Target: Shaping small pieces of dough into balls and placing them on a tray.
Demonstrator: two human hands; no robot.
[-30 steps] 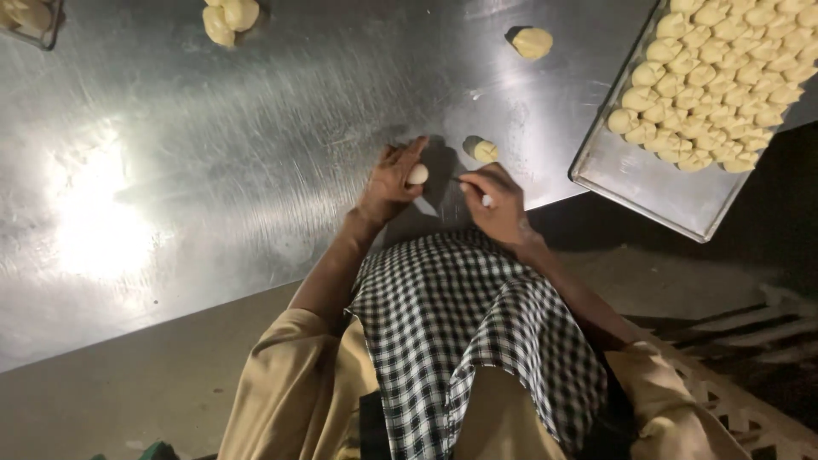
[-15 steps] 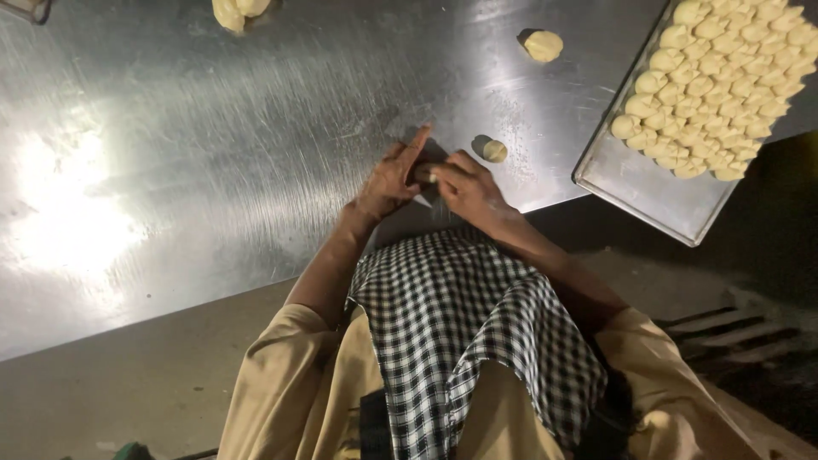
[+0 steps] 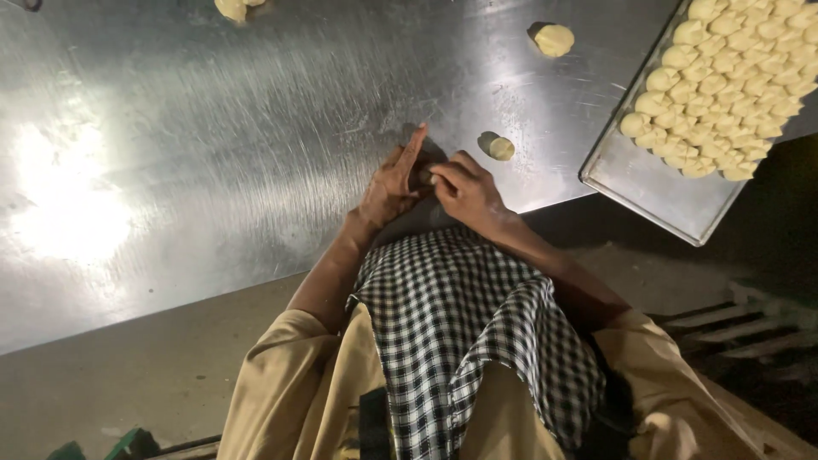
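Note:
My left hand (image 3: 390,181) and my right hand (image 3: 464,189) are pressed together at the near edge of a steel table (image 3: 213,136). Both close around a small piece of pale dough, which is almost fully hidden between the fingers. The left forefinger points up and away. A small shaped dough piece (image 3: 501,148) lies on the table just right of my hands. A black-and-white checked cloth (image 3: 469,332) hangs below my forearms.
A metal tray (image 3: 648,187) at the right edge holds several rows of shaped dough pieces (image 3: 724,94). A round dough ball (image 3: 555,39) lies at the back, and a dough lump (image 3: 232,8) at the top edge. A bright light glare covers the table's left.
My hands, apart a second ago with the dough piece in the left, have come together and now enclose it. The camera view has shifted slightly.

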